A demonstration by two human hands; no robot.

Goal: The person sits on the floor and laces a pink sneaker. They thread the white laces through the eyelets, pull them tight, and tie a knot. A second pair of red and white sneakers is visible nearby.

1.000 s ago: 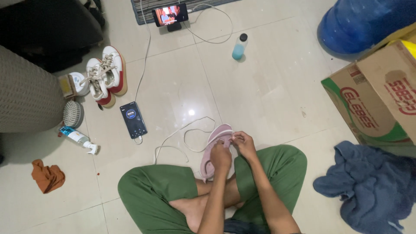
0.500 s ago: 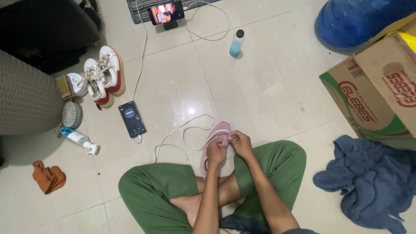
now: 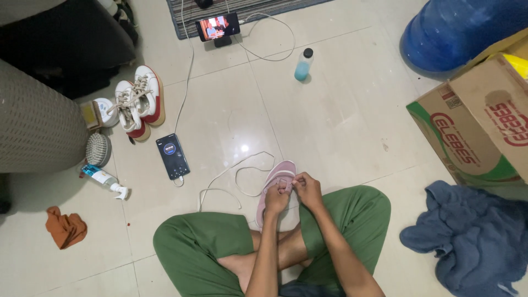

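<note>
You sit cross-legged in green trousers on the glossy pale tiled floor (image 3: 341, 110), with a soft pink fabric shoe (image 3: 278, 179) lying on the tiles just in front of your shins, near the floor's near edge, toe pointing away. Your left hand (image 3: 276, 199) rests on the shoe's upper with fingers curled in a narrow pinch, and your right hand (image 3: 308, 190) meets it, fingertips pinched on the thin white shoelace (image 3: 231, 173), whose slack loops leftward over the tiles. Left of the lace lies a flat black smartphone (image 3: 171, 156), screen lit. Further toward the left edge stand a pair of white sneakers with red soles (image 3: 138, 103), a round bristled brush (image 3: 99, 148) and a small white spray bottle (image 3: 104, 180) on its side. A crumpled orange cloth (image 3: 66, 227) sits near the left corner, a rumpled blue towel (image 3: 473, 242) at the right, beside a printed cardboard box (image 3: 478, 126).
</note>
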